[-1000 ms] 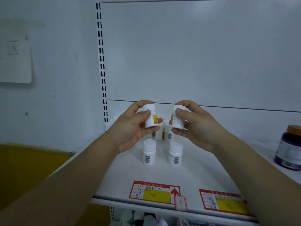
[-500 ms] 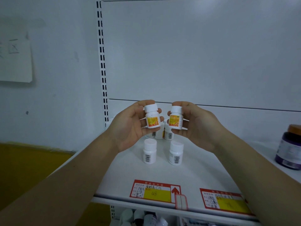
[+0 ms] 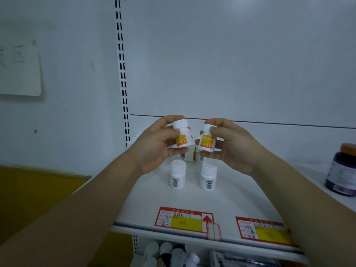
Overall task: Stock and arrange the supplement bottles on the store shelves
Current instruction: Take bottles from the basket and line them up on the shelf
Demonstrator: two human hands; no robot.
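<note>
Both held bottles have turned since the frame one second back: their orange label fronts now face the camera, where only label edges showed. The right thumb has also come to rest over its cap.

**Grip state.** The left grip (image 3: 154, 149) grasps the left bottle (image 3: 182, 134) between thumb and fingers. The right grip (image 3: 233, 149) grasps the right bottle (image 3: 207, 140) the same way. Both bottles are clear of the shelf (image 3: 240, 191), caps up, with the long axis near vertical. The right one tilts slightly.

**Position.** Two front-row bottles (image 3: 178, 177) stand on the shelf below the grips, barcodes facing the camera. More bottles (image 3: 189, 155) stand behind, partly hidden by the hands. Bare shelf lies between the front row and the price tag (image 3: 183, 218).

**Governing relation.** Each held bottle hangs almost directly above one column: left above left, right above right. The free slots probably lie down and toward the shelf edge. Each hand is nearer its own column, so no crossover should be needed. Keep each axis vertical on descent to avoid tipping the front row.
</note>
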